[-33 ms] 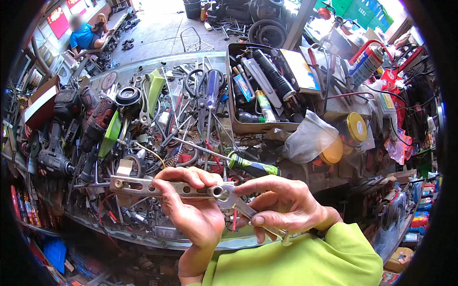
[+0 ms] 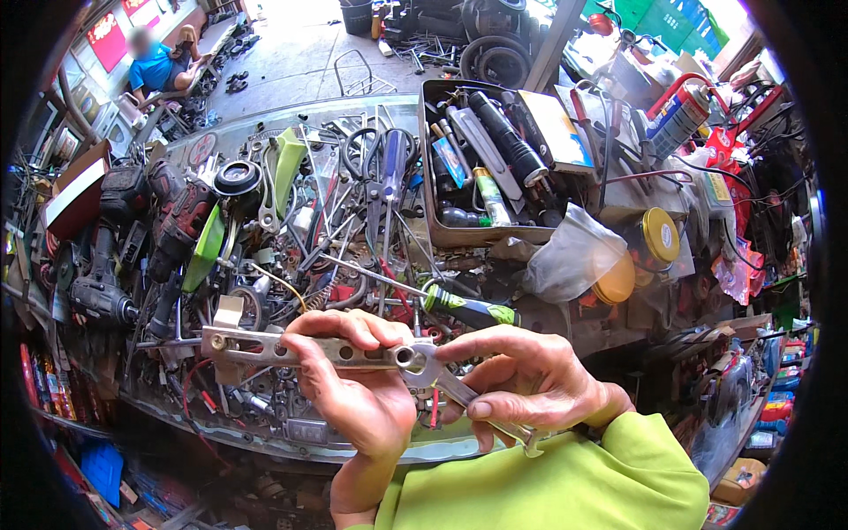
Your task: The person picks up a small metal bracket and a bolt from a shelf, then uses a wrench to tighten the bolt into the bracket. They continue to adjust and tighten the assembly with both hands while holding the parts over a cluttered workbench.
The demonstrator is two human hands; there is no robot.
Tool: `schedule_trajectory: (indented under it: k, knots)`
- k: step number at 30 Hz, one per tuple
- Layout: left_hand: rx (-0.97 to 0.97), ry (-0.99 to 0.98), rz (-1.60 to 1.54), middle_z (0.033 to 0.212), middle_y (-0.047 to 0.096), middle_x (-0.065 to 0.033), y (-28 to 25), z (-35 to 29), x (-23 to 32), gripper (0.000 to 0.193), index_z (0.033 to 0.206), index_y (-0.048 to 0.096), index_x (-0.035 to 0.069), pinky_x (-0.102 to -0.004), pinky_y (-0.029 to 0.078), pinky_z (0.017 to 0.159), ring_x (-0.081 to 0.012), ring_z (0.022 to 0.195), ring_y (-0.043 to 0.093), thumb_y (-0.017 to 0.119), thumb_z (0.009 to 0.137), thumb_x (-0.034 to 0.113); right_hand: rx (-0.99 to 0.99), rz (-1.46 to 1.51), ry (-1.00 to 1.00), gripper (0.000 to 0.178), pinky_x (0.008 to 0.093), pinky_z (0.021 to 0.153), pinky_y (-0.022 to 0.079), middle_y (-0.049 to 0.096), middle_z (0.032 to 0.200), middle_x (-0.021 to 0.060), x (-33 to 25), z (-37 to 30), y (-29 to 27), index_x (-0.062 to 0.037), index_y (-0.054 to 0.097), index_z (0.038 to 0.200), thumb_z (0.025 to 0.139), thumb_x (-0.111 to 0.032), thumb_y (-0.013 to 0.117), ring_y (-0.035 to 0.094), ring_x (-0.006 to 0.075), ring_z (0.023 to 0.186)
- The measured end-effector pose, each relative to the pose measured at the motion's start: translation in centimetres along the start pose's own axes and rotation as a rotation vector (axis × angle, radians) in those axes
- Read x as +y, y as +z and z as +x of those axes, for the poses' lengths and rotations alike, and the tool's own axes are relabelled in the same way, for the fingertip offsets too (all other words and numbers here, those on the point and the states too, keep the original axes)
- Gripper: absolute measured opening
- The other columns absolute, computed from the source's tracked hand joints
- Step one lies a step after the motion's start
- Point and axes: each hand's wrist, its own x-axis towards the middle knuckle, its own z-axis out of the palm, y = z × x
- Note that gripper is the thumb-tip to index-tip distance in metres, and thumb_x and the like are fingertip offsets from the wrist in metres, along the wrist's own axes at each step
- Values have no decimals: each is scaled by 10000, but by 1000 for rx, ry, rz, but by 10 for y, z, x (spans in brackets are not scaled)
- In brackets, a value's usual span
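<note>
My left hand (image 2: pixel 358 380) is closed round a flat metal bar with holes (image 2: pixel 265 350), its thumb below and fingers above. A bent metal tab sticks up near the bar's left end. At its right end is a round nut or bushing (image 2: pixel 404 357), with the open jaw of a wrench (image 2: pixel 455 389) set against it. My right hand (image 2: pixel 530 375) grips the wrench shaft between thumb and fingers, forefinger stretched toward the jaw. Just beyond my hands lies a screwdriver with a black and green handle (image 2: pixel 473 306).
Loose tools and hardware cover the bench. Power drills (image 2: pixel 102 274) lie at the left; a metal tin (image 2: pixel 428 234) holding flashlights and tubes stands at the back. A plastic bag (image 2: pixel 574 256) and yellow-lidded jar (image 2: pixel 661 235) are to the right. A person in blue (image 2: pixel 159 71) sits far left.
Almost nothing differs. The bar and wrench have shifted very slightly, with both hands keeping their grip.
</note>
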Motion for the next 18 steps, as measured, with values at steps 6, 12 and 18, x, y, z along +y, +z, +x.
schedule_trajectory:
  k: [6,12,18]
  knots:
    - [19,44,11,708,451,-42,1,-1,-1,481,929,417,98,-366,458,623,-194,628,501,347,970,572,47,203,27,528,306,607,561,647,1064,210,12,3,8,20,296,1400,939,-20,551,686,262,827]
    - [0,110,95,632,410,-20,-6,-2,-4,480,891,425,121,-303,443,522,-151,540,453,330,965,586,-61,207,95,320,293,578,536,648,1023,214,13,2,1,79,459,1246,950,-17,532,668,228,793]
    - [29,172,97,550,374,-9,-2,-1,-4,546,831,466,130,-248,397,373,-118,439,416,316,930,645,-84,258,120,294,222,541,467,631,914,74,32,3,10,-5,521,1245,989,-149,513,568,94,666]
